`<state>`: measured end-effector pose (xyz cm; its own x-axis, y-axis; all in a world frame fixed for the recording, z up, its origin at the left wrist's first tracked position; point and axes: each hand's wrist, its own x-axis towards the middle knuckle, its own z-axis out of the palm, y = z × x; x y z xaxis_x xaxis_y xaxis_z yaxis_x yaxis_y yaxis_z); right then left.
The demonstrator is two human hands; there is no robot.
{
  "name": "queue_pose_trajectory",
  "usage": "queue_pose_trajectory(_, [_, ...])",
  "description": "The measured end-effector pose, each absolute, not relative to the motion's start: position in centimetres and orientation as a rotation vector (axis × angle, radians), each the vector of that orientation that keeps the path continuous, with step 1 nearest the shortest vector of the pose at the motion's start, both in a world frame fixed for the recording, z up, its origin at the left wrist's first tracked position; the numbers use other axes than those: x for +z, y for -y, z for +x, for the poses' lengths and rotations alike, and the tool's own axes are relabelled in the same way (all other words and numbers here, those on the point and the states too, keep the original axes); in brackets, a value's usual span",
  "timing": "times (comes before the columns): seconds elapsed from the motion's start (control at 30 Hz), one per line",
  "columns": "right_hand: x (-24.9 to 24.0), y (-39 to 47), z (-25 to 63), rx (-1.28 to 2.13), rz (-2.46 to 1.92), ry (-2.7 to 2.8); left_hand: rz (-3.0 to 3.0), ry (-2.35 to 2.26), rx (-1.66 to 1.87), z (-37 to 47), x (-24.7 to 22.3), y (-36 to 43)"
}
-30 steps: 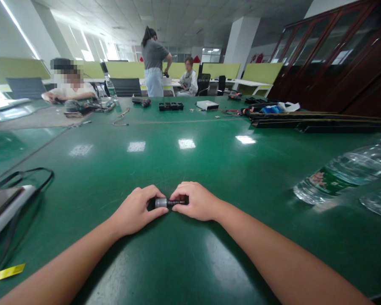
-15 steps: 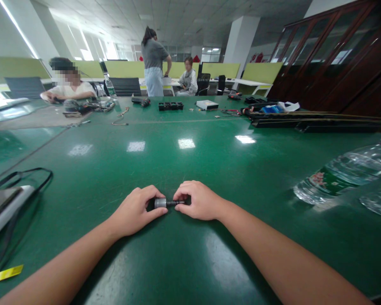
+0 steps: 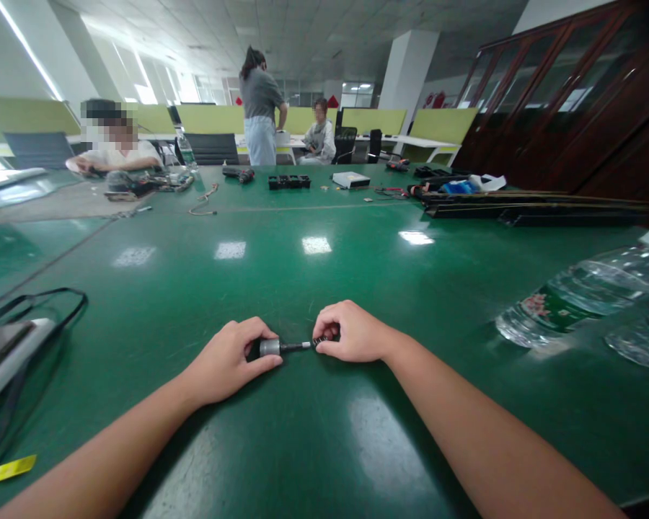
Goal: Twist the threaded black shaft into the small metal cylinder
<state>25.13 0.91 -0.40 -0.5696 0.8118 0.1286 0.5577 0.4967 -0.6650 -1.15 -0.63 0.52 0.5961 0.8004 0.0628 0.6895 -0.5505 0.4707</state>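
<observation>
My left hand (image 3: 235, 358) is closed around a grey metal cylinder with a thin shaft (image 3: 271, 347), gripped between thumb and fingers just over the green table. The shaft points right; it is dark near the cylinder and bright at its tip. Just off that tip, my right hand (image 3: 351, 333) pinches a small dark coil spring (image 3: 319, 341) between thumb and forefinger. Fingers cover part of the spring, and the cylinder's left end is partly hidden by my left hand.
Two clear water bottles (image 3: 578, 288) are at the right. A white-edged device (image 3: 19, 353) with a black strap lies left. Across the green table (image 3: 259, 281) are a black fan-like block (image 3: 289, 182), a white box (image 3: 350, 179) and dark rails (image 3: 519, 205). A person (image 3: 120, 153) sits far left.
My right hand has moved right, and the spring has come off the shaft, baring its bright tip. My left hand keeps its grip on the cylinder.
</observation>
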Motion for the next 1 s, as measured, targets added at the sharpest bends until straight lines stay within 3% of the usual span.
queue_pose_trajectory(1.0, [-1.5, 0.2, 22.4, 0.877, -0.976, 2.219, 2.393, -1.183, 0.474, -1.0, 0.4, 0.8])
